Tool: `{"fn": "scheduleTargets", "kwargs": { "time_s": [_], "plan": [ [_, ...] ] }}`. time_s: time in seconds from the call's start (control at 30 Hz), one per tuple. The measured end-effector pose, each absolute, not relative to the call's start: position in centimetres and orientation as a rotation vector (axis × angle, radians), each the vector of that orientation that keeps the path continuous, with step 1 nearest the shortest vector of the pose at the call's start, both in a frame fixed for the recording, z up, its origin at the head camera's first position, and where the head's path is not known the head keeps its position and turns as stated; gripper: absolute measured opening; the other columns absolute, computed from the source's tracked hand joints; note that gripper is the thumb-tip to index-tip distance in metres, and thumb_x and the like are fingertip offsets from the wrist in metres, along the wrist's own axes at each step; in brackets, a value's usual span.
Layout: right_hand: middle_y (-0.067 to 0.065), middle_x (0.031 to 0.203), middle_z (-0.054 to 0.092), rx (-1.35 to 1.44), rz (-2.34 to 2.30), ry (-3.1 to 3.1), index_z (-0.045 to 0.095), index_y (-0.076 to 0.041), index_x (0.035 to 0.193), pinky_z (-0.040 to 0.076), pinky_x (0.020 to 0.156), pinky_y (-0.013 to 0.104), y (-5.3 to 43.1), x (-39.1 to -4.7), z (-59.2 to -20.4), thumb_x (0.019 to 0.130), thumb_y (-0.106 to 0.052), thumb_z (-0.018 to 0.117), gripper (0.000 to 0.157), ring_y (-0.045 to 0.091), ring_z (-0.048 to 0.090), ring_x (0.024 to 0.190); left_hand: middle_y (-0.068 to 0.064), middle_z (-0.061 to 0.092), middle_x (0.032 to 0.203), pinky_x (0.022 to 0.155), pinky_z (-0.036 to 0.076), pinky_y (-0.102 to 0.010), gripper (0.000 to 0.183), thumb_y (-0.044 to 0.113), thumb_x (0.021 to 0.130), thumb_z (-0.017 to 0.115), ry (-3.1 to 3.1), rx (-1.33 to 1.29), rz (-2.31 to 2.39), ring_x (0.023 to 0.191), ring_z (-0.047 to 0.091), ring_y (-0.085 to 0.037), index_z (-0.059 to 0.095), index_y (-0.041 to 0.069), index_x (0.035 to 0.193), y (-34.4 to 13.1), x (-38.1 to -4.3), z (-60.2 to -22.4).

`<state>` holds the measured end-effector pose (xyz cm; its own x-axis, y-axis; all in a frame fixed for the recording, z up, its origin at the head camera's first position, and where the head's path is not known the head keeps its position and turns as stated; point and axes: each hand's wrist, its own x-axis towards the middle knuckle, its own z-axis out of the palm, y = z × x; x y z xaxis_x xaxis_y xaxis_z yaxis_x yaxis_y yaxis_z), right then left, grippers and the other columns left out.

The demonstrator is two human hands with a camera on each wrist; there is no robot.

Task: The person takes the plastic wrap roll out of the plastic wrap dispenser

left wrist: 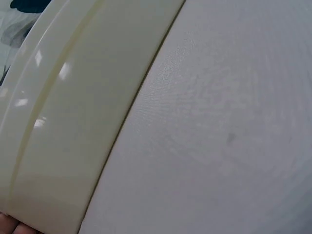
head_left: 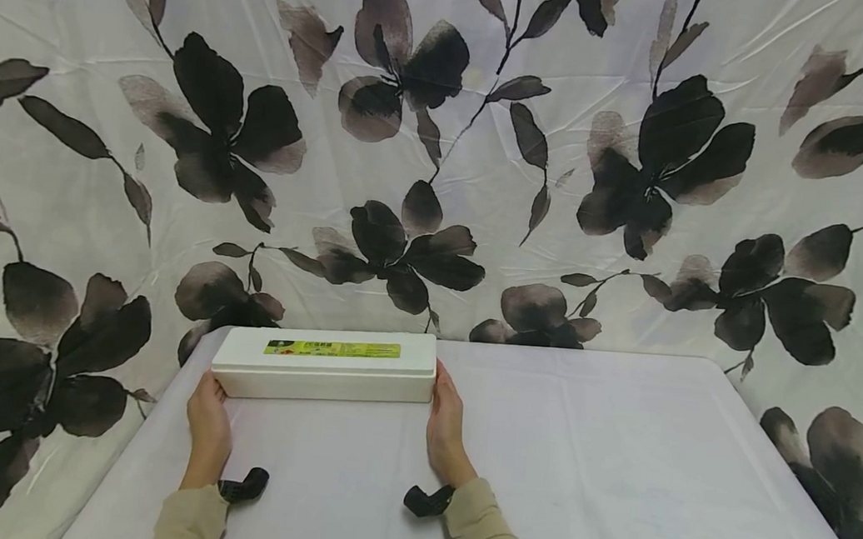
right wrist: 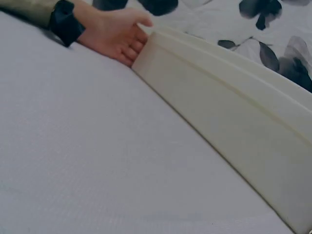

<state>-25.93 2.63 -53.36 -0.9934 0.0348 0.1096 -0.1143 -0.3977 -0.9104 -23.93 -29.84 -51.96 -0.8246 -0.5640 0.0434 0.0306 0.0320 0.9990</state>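
A long white lidded box [head_left: 329, 386] with a yellow-green label [head_left: 332, 348] on top lies at the far left part of the table. At its left end my left hand [head_left: 209, 421] grips it. In the right wrist view the left hand [right wrist: 119, 36] shows bent fingers against the box end, the thumb near the lid edge. My right hand [head_left: 448, 421] holds the opposite end, its fingers partly hidden behind the corner. The left wrist view shows the box's long side [left wrist: 92, 112] up close, with fingertips [left wrist: 22, 228] at its end.
A white cloth [head_left: 576, 463] covers the table, which has a rounded far right corner. Directly behind hangs a white sheet [head_left: 512, 292] printed with dark flowers. Each wrist wears a black camera mount, one at the left sleeve [head_left: 245, 485] and one at the right [head_left: 426, 501].
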Motion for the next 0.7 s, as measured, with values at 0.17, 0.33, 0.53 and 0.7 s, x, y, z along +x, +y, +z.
{"fn": "scheduleTargets", "kwargs": {
  "time_s": [0.17, 0.33, 0.53, 0.7],
  "plan": [
    [-0.001, 0.157, 0.035, 0.063, 2.397, -1.889, 0.036, -0.008, 0.153, 0.019, 0.118, 0.035, 2.81, -25.69, -53.3, 0.109, -0.023, 0.027, 0.047, 0.015, 0.025, 0.146, -0.022, 0.027, 0.157, 0.118, 0.018, -0.037, 0.064, 0.04, 0.108, 0.016, -1.848, 0.552, -1.912, 0.146, 0.025, -0.032, 0.024, -0.005, 0.153, -30.18, -23.77, -52.06],
    [0.006, 0.155, 0.038, 0.061, 2.363, -1.905, 0.039, -0.003, 0.15, 0.022, 0.117, 0.035, 3.05, -25.28, -53.3, 0.11, -0.023, 0.027, 0.047, 0.019, 0.028, 0.146, -0.022, 0.024, 0.158, 0.118, 0.017, -0.036, 0.063, 0.04, 0.109, 0.016, -1.852, 0.535, -1.943, 0.146, 0.023, -0.032, 0.021, -0.004, 0.154, -30.4, -23.58, -52.1],
    [0.009, 0.155, 0.039, 0.016, 2.389, -1.88, 0.04, 0.0, 0.149, 0.025, 0.115, 0.033, 3.25, -25.06, -53.26, 0.109, -0.018, 0.027, 0.046, 0.02, 0.029, 0.145, -0.023, 0.028, 0.156, 0.118, 0.02, -0.037, 0.062, 0.038, 0.109, 0.017, -1.848, 0.558, -1.936, 0.145, 0.028, -0.03, 0.024, -0.006, 0.153, -30.16, -23.46, -51.89],
    [0.01, 0.153, 0.041, 0.003, 2.449, -1.805, 0.041, 0.002, 0.147, 0.027, 0.114, 0.031, 3.21, -25.03, -53.5, 0.108, -0.016, 0.031, 0.044, 0.02, 0.031, 0.144, -0.022, 0.033, 0.154, 0.117, 0.022, -0.037, 0.062, 0.038, 0.109, 0.018, -1.856, 0.568, -1.903, 0.143, 0.031, -0.03, 0.028, -0.006, 0.151, -30.04, -23.13, -51.82]
  ]
}}
